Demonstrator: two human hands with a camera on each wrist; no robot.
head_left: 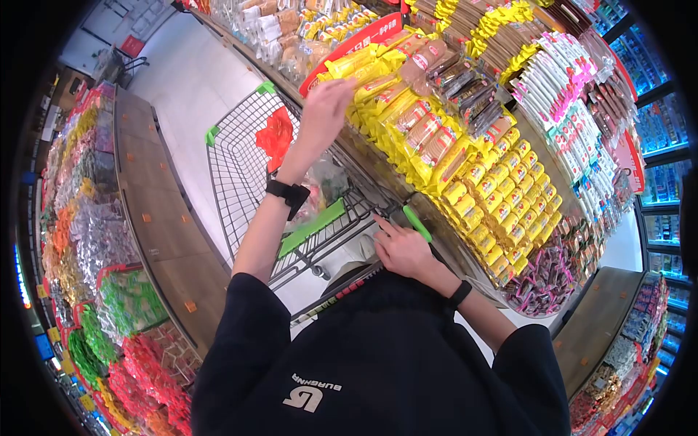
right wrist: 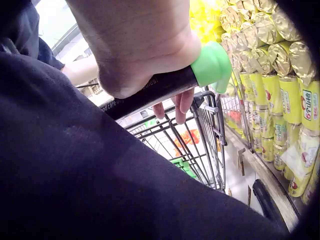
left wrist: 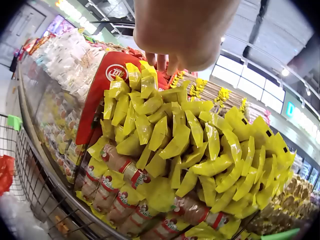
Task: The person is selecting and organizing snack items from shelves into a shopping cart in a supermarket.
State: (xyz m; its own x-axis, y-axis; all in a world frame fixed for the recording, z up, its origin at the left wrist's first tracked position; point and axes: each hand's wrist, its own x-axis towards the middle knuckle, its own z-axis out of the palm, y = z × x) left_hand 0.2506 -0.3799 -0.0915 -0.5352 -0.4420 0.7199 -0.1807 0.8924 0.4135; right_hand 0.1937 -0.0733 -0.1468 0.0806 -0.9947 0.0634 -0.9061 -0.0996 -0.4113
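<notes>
My left hand reaches over the cart to the back corner of a display of yellow-wrapped sausages. Its fingers point toward the yellow wrapper ends, with the fingertips overlapping them in the left wrist view; nothing shows held. Low on the right, my right hand rests across the black handle of a shopping cart, beside its green end cap. The fingers hang loosely over the far side. Inside the wire cart lie a red bag and clear plastic bags.
A red sign edges the sausage display. Short yellow rolls are stacked at its near end. Along the left runs a shelf of bagged goods, with pale aisle floor between. Lit blue coolers stand far right.
</notes>
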